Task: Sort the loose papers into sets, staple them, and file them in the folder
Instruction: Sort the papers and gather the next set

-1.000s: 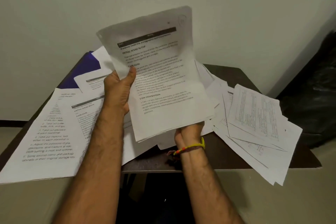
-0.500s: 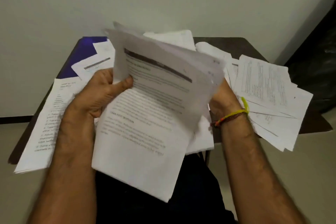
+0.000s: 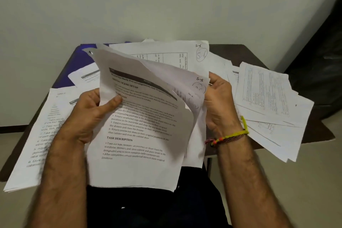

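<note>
I hold a sheaf of printed papers (image 3: 140,135) over my lap, in front of the small dark table (image 3: 231,50). My left hand (image 3: 92,114) grips its left edge, thumb pressed on the top sheet headed "INITIAL SCENE SETUP". My right hand (image 3: 220,105) holds the right edges, where the sheets fan apart and a page marked "S-5" shows. A sheet marked "S-6" (image 3: 172,52) lies behind on the table. A blue folder (image 3: 81,63) sits at the table's back left, mostly under papers. No stapler is visible.
A stack of printed sheets (image 3: 46,135) overhangs the table's left front edge. Another loose pile (image 3: 268,105) spreads over the right side and past the edge. A pale wall stands behind, and a dark object (image 3: 322,65) is at the right.
The sheaf came down from upright in front of the wall to low over my lap. My right hand moved from its bottom edge to its right side, and the sheets fanned apart.
</note>
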